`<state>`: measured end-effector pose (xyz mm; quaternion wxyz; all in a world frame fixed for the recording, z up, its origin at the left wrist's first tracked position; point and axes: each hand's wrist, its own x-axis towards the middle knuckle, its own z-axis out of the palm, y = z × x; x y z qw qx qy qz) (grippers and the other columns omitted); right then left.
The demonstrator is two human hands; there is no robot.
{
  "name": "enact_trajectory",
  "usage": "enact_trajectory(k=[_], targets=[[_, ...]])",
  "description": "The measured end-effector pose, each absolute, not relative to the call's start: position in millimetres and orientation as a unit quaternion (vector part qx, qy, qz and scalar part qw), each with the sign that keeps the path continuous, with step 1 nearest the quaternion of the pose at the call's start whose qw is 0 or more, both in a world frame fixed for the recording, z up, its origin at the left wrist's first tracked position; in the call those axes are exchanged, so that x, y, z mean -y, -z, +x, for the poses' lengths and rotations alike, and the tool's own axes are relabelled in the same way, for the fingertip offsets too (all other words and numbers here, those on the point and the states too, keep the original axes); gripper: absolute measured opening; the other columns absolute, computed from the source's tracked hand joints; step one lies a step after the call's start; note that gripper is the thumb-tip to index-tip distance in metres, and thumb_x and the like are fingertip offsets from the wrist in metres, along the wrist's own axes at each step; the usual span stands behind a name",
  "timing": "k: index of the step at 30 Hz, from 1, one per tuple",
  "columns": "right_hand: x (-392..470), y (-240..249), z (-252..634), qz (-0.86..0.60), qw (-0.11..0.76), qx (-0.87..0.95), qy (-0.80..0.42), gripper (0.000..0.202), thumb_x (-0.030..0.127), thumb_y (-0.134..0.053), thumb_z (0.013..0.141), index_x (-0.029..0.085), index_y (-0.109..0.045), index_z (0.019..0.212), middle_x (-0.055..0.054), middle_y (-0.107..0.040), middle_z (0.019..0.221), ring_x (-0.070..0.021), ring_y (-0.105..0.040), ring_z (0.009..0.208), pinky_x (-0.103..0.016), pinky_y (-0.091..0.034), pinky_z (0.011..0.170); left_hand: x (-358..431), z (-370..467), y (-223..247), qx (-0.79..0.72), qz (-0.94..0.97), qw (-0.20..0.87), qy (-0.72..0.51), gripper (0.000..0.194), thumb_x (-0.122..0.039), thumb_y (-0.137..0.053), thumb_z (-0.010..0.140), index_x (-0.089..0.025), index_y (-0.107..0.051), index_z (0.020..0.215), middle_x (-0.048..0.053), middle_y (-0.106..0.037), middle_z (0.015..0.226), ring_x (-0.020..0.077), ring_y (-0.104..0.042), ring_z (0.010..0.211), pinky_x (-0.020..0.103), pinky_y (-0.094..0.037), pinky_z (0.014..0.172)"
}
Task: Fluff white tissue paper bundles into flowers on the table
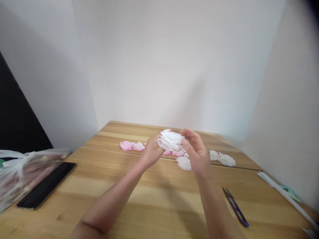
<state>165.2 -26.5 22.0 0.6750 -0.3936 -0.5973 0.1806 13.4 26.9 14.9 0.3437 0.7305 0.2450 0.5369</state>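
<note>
Above the middle of the table, a bunched white tissue-paper flower (171, 140) with layered folds is in my hands. My left hand (152, 151) is closed round its left side, with most of its fingers hidden behind the paper. At the right edge, my right hand (198, 149) has its thumb and curled fingertips on the outer layers. Behind and below lie pink-and-white paper flowers (127, 145), partly covered by my hands. A white paper flower (183, 163) lies just under my right hand, and another white one (226, 159) is farther right.
Purple-handled thread snips (235, 206) lie at the right front of the wooden table (144, 205). On the left are a black phone (47, 186) and a clear plastic bag (27, 172). White strips (286, 196) run along the right edge. Walls stand behind and to the right.
</note>
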Motion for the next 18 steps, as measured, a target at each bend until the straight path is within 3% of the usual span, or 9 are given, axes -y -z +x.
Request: enact_trajectory(k=[5, 12, 18], targets=[[28.3, -22.4, 168.3, -0.426, 0.669, 0.587, -0.160, 0.034, 0.035, -0.058, 0.085, 0.028, -0.057, 0.118, -0.003, -0.065, 0.100, -0.0174, -0.061, 0.093, -0.032, -0.050, 0.081, -29.8, 15.1, -12.7, -0.231, 0.732, 0.356, -0.532, 0.049, -0.005, -0.054, 0.070, -0.018, -0.060, 0.117, 0.008, -0.066, 0.115, 0.0189, -0.062, 0.104, 0.028, -0.047, 0.088], [35.5, -26.4, 171.3, -0.454, 0.619, 0.628, -0.125, 0.035, 0.038, -0.056, 0.086, 0.028, -0.058, 0.119, -0.004, -0.065, 0.105, -0.0190, -0.061, 0.096, -0.033, -0.049, 0.082, -34.7, 20.7, -8.1, -0.186, 0.661, 0.500, -0.527, 0.058, -0.001, -0.056, 0.067, -0.017, -0.055, 0.122, 0.008, -0.067, 0.104, 0.0153, -0.064, 0.097, 0.023, -0.049, 0.082], [36.5, -29.7, 174.2, -0.458, 0.664, 0.585, -0.086, 0.031, 0.038, -0.057, 0.085, 0.027, -0.061, 0.114, -0.004, -0.067, 0.104, -0.0210, -0.059, 0.104, -0.039, -0.044, 0.093, -37.8, 20.4, -12.6, -0.174, 0.527, 0.598, -0.578, 0.047, -0.015, -0.071, 0.064, -0.017, -0.061, 0.110, 0.006, -0.069, 0.101, 0.0151, -0.065, 0.087, 0.022, -0.051, 0.072]])
